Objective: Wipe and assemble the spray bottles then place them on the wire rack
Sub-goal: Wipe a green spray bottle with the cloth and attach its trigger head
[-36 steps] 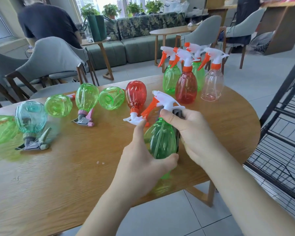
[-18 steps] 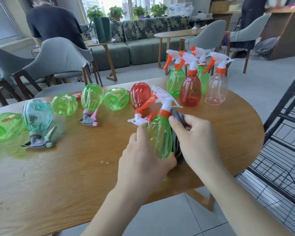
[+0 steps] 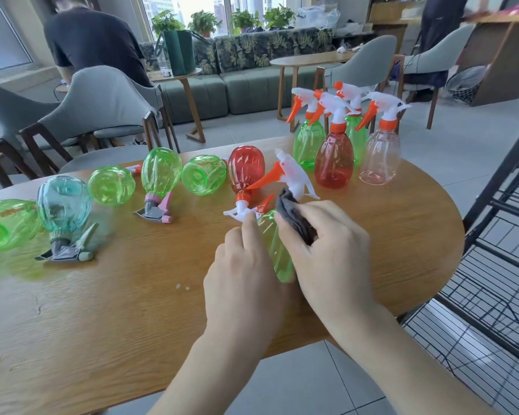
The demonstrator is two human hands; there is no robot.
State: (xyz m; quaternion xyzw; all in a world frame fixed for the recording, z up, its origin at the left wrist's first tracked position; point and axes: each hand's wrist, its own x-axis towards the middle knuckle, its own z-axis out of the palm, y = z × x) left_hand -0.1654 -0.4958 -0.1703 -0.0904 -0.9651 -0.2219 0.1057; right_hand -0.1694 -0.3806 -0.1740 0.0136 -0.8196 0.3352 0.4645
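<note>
Left hand (image 3: 246, 280) wrapped round the lower body of the green spray bottle (image 3: 277, 253), fingers curled against its left side, thumb side hidden. Right hand (image 3: 330, 250) curled round a bunched grey cloth (image 3: 297, 220), pressing it against the bottle's upper right side, just below the white-and-orange trigger head (image 3: 291, 175). Bottle tilted, head pointing away from the person, held over the wooden table (image 3: 102, 310).

Just beyond the bottle: an upside-down red bottle (image 3: 246, 172) resting on its sprayer. Farther beyond and right: four assembled bottles standing upright in a cluster (image 3: 342, 151).

Table's near edge runs just behind the wrists; its rounded right end lies right of the bottle. Wire rack (image 3: 498, 265) stands right of that end, apart from it. Bare tabletop left of the bottle.
</note>
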